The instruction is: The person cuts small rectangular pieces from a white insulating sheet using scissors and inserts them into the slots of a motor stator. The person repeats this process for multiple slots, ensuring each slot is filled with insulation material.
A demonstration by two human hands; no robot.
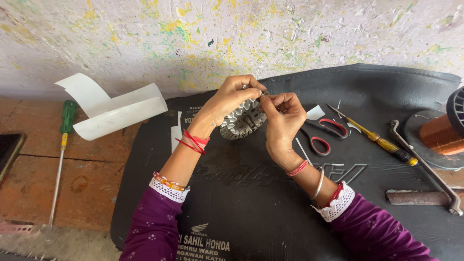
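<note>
Two surfaces fill the view from above: a paint-flecked white wall (241, 34) at the top, and below it a reddish tiled floor (92, 179) on which a large black mat (251, 212) is spread. On the mat's right side lie a spool of copper wire (442, 135), a long bent metal wrench (425, 164), a rusty metal bar (415, 197), a yellow-handled screwdriver (374, 137) and red-handled scissors (324, 135). On the floor to the left lie curled white sheets (111, 111), a green-handled screwdriver (63, 145) and the corner of a dark phone (7, 150). At the middle of the mat, both hands meet over a round toothed metal disc (241, 121), raised and tilted. The left hand (232, 99) curls over the disc's upper rim and grips it. The right hand (282, 118) sits just beside the disc's right edge, its thumb and forefinger pinched together at the rim on something too small to identify. Small white paper scraps (315, 112) lie near the scissors.
</note>
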